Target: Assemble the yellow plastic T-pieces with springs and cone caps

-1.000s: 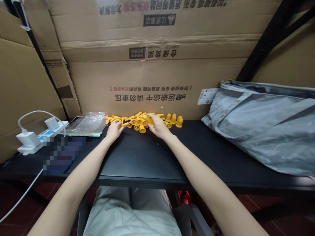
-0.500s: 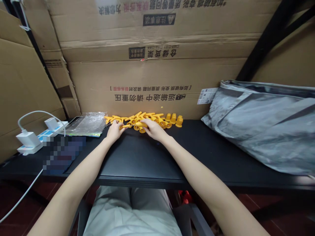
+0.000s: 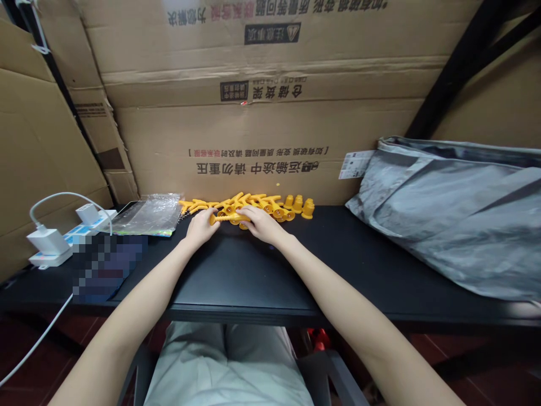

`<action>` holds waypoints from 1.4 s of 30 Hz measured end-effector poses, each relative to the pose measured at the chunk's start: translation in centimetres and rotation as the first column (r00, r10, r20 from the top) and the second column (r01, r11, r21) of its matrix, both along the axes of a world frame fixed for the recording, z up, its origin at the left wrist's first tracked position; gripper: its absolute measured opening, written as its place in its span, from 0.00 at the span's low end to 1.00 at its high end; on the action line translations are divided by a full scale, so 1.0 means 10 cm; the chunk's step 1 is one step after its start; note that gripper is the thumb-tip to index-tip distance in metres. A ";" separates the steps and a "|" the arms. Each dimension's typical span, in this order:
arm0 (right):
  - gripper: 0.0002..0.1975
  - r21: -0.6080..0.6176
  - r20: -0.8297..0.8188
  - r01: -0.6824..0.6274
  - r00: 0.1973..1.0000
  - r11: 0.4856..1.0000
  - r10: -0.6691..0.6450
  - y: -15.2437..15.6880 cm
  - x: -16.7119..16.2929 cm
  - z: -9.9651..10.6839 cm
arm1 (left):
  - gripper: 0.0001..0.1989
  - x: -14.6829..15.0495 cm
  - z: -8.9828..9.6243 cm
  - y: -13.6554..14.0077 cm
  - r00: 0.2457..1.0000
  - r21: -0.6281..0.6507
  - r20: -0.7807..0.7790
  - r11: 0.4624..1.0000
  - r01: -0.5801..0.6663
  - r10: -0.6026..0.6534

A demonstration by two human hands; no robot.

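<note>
My left hand point(image 3: 202, 226) is closed, its fingertips on a rounded yellow end. From there a yellow plastic piece with a ridged stem point(image 3: 229, 217) runs level across to my right hand point(image 3: 262, 224). The fingers of that hand are closed on the piece's other end and hide part of it. Whether the rounded end and the stem are one part or two, I cannot tell. Just behind my hands lies a heap of yellow forked pieces point(image 3: 198, 204) and hollow yellow cups point(image 3: 277, 213). A few bell-shaped yellow caps point(image 3: 308, 208) stand at the heap's right end.
A clear plastic bag point(image 3: 147, 213) lies left of the heap, with thin metal bits beside it. Farther left are a power strip point(image 3: 53, 258) with white chargers and a cable. A large grey bag point(image 3: 448, 220) fills the right side. Cardboard point(image 3: 262, 129) walls the black table's point(image 3: 245, 276) back.
My left hand has shifted slightly and now has the rounded yellow end at its fingertips. More of the ridged stem shows between my hands. The heap has hardly changed.
</note>
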State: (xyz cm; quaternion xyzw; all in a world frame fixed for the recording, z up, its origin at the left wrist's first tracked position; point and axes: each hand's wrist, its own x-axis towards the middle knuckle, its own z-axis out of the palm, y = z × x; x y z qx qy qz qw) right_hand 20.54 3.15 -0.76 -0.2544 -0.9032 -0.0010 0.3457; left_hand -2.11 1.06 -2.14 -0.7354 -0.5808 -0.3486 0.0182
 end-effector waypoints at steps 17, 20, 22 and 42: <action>0.19 -0.535 -0.220 -0.066 0.973 0.842 -0.063 0.15 0.02 0.00 | 0.17 -0.06 -0.01 0.04 0.999 0.025 -0.005 0.999 -0.038 0.039; 0.14 -0.588 -0.291 -0.112 0.953 0.801 -0.080 0.16 0.02 -0.05 | 0.18 -0.07 -0.01 0.05 1.000 0.042 0.008 0.999 -0.008 0.007; 0.16 -0.632 -0.330 -0.158 0.941 0.759 -0.079 0.17 -0.01 -0.07 | 0.18 -0.07 -0.02 0.05 1.000 0.051 0.012 0.998 0.021 -0.022; 0.20 -0.710 -0.339 -0.109 0.919 0.696 -0.202 0.08 -0.05 -0.02 | 0.18 -0.08 -0.01 0.01 0.996 0.105 0.010 0.990 0.090 -0.092</action>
